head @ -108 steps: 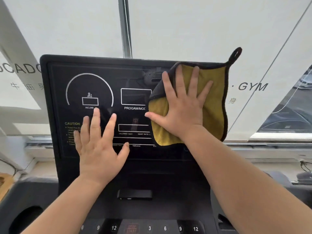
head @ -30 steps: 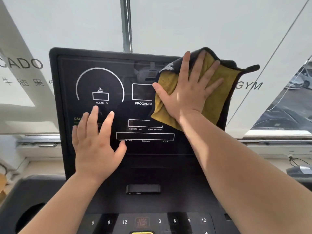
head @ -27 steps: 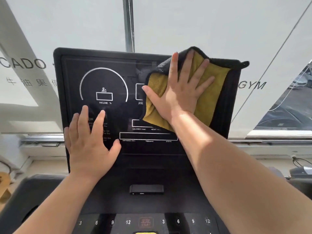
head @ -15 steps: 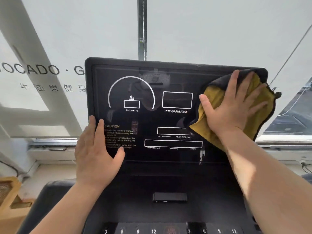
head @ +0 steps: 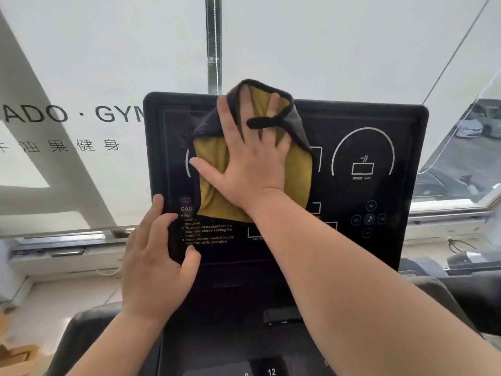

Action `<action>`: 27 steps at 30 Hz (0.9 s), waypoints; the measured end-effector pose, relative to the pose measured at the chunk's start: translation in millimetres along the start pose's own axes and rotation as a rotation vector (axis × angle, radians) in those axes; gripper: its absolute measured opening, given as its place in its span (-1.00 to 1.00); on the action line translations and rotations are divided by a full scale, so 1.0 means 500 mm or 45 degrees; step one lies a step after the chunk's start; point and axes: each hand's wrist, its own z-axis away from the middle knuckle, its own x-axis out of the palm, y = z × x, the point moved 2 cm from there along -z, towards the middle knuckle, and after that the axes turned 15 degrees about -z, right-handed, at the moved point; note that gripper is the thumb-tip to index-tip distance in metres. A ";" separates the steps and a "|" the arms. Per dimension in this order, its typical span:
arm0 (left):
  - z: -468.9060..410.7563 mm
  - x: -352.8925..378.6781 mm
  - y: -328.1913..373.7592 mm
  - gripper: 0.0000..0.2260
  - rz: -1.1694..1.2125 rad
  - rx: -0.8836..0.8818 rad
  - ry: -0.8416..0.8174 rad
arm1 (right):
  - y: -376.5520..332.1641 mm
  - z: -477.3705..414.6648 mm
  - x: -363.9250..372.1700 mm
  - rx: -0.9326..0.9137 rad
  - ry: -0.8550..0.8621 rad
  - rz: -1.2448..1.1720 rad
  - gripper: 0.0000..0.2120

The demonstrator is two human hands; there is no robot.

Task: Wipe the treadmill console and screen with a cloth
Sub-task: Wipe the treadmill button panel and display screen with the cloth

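The black treadmill screen (head: 363, 196) stands upright in front of me, with white dials and text printed on it. My right hand (head: 249, 161) presses a yellow cloth with a dark grey edge (head: 211, 185) flat against the screen's upper left part, fingers spread. The cloth's top folds over my fingertips and its hanging loop lies across them. My left hand (head: 154, 264) rests flat on the screen's lower left edge, beside the orange caution text, holding nothing. The console (head: 230, 335) below is dark, with number keys at the bottom edge.
A frosted window with "GYM" lettering (head: 116, 114) fills the background behind the screen. A window sill (head: 67, 251) runs along the left. A dark side rail (head: 81, 337) curves at lower left. A small black slot (head: 282, 317) sits below the screen.
My right hand has swept the cloth from the screen's right side to its upper left. The view has shifted right, showing the speed dial. My left hand stays on the lower left edge.
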 end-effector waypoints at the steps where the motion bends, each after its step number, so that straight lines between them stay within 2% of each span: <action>1: 0.002 0.005 0.002 -0.49 0.010 -0.014 0.012 | 0.021 0.007 -0.006 -0.014 -0.014 0.033 -0.04; 3: 0.003 0.010 0.004 -0.50 0.045 -0.033 0.025 | 0.088 0.030 -0.025 0.097 -0.013 0.068 -0.01; 6: 0.002 0.009 0.001 -0.50 0.060 -0.002 0.002 | 0.210 0.069 -0.070 0.520 0.063 0.052 0.04; 8: 0.000 0.004 -0.006 -0.49 0.054 0.029 -0.016 | 0.255 0.082 -0.090 0.710 0.089 0.018 0.05; 12: -0.005 -0.014 -0.021 -0.57 0.162 0.087 -0.068 | 0.206 0.056 -0.075 0.788 0.210 -0.105 0.04; 15: -0.008 -0.024 -0.039 -0.58 0.271 0.137 -0.114 | 0.113 0.020 -0.044 0.676 0.227 -0.121 0.06; 21: -0.011 -0.030 -0.059 -0.61 0.335 0.182 -0.113 | -0.089 -0.012 0.027 0.092 0.027 0.041 0.00; 24: -0.010 -0.029 -0.058 -0.63 0.356 0.168 -0.084 | -0.093 -0.006 0.035 -0.031 -0.010 0.069 -0.07; 27: -0.012 -0.030 -0.056 -0.68 0.361 0.180 -0.057 | -0.033 0.007 0.017 -0.058 -0.004 0.125 -0.04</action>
